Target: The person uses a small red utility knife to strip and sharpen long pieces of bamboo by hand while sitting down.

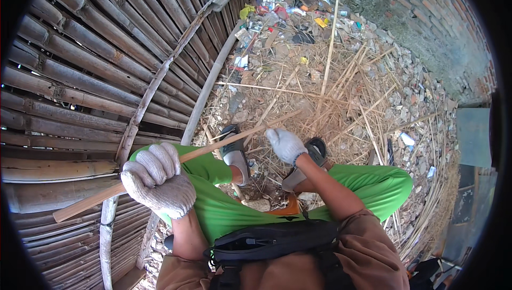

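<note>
A long, flat bamboo strip [224,141] slants across from the lower left to the middle, its far end thin and its near end broader. Wrapped round its thicker part is my left hand [160,180], in a white knitted glove. My right hand [285,145], gloved alike, is at the strip's lower edge toward the thin end, fingers curled in. Whatever those fingers grip is hidden. Both hands are above my green trousers [368,187] and sandalled feet [314,154], with my knees spread apart.
A bamboo slat wall [85,76] rises close on the left. Straw, shavings and loose bamboo strips [346,76] litter the stony ground. Rubbish [298,18] is heaped at the far end beside a brick wall [421,18]. A black bag [277,239] hangs at my waist.
</note>
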### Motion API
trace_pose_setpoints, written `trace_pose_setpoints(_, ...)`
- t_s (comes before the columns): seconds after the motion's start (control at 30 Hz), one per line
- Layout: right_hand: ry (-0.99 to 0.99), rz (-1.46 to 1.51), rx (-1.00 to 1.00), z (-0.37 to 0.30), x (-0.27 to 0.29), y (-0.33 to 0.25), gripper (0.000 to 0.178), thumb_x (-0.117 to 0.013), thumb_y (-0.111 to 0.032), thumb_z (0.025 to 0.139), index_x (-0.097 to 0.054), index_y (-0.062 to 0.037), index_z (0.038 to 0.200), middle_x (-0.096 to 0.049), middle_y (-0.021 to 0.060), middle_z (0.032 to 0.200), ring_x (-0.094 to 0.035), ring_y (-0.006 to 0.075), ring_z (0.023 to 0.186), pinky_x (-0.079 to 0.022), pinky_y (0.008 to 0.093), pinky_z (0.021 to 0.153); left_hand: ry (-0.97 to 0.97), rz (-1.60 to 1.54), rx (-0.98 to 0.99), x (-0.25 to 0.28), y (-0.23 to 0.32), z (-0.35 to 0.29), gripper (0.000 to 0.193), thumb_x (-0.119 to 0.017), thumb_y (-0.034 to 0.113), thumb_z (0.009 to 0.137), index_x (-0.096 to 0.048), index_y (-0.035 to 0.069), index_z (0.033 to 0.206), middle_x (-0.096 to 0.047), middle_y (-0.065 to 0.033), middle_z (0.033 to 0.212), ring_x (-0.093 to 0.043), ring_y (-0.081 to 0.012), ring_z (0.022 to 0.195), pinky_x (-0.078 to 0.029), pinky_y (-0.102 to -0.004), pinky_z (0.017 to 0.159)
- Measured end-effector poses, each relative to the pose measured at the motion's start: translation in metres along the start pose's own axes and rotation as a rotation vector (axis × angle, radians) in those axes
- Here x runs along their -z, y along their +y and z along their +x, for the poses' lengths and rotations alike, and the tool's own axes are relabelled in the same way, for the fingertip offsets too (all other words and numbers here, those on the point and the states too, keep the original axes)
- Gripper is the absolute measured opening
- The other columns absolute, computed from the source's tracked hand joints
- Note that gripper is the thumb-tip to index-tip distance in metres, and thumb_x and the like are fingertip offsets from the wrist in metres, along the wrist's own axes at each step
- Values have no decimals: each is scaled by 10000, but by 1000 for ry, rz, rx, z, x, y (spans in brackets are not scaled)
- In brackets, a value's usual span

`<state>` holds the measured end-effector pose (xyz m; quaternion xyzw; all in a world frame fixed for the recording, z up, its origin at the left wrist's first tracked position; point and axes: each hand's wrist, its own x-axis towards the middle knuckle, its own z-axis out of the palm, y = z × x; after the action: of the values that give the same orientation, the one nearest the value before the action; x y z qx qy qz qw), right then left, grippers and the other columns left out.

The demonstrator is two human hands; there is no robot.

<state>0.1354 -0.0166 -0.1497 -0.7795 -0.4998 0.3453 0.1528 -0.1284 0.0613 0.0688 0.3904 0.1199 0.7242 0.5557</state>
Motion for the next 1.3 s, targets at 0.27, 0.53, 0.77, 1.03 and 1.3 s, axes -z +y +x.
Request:
trace_pose_setpoints(0.27,-26,107,237,-43,11,-91,626,-363,-578,1128,-708,-56,1126,-744,287,963,-717,496,932,-559,612,840,-3,8,-38,3,1,2,489,-484,297,1158,-371,181,696,-323,40,595,-283,-114,543,-275,-306,539)
trace_pose_setpoints(0.53,74,44,183,-30,0,-73,566,-419,-550,1123,-701,-59,1130,-746,275,890,-731,479,849,-576,599,762,159,39,-20,9,0,9,494,-493,290,1152,-363,185,687,-292,45,592,-251,-115,535,-257,-305,532)
trace_pose_setpoints(0.77,31,52,110,-22,5,-58,696,-326,-616,1113,-719,-44,1052,-750,281,986,-728,489,969,-566,602,875,86,25,-45,-2,3,3,503,-505,298,1144,-361,184,676,-309,33,590,-258,-113,538,-257,-310,525)
trace_pose_setpoints(1.03,-88,108,202,-54,22,-111,665,-335,-611,1116,-729,-76,1118,-752,280,1026,-712,504,984,-564,601,873,35,18,-60,-3,-2,3,503,-492,296,1149,-372,179,675,-331,30,585,-288,-115,537,-271,-303,523)
trace_pose_setpoints(1.3,36,-6,71,-10,12,-33,632,-380,-592,1114,-727,-64,1098,-760,269,964,-736,485,912,-584,594,827,31,41,-21,6,1,6,501,-485,302,1154,-385,178,679,-330,31,579,-293,-114,530,-279,-303,526)
